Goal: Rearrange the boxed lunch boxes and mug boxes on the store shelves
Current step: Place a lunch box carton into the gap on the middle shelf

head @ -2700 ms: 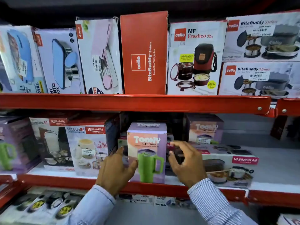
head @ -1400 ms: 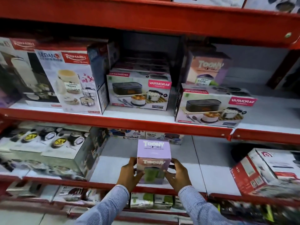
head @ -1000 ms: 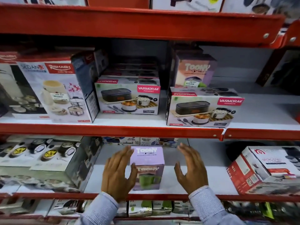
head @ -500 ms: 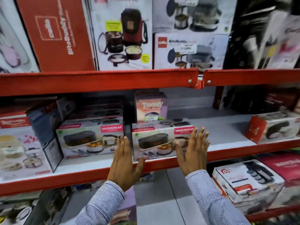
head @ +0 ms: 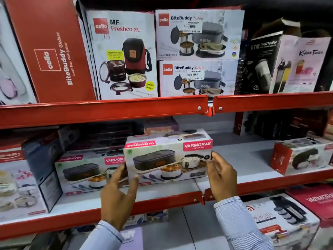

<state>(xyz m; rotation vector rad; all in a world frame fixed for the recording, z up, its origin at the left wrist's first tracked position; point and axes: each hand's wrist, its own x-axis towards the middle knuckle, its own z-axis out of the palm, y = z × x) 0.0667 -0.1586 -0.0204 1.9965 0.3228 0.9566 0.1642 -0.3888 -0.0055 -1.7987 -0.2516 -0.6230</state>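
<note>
My left hand (head: 117, 197) and right hand (head: 222, 177) grip the ends of a Varmora box (head: 167, 159), tilted above the middle shelf (head: 162, 188), beside another Varmora box (head: 86, 174).

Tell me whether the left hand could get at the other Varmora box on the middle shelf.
Probably yes: the left hand grips the held Varmora box, but the second Varmora box sits unobstructed beside it.

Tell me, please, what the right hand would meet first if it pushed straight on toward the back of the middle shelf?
The right hand grips the Varmora box by its right end. Beyond that end the shelf looks bare to the back wall, though depth is hard to judge.
</note>
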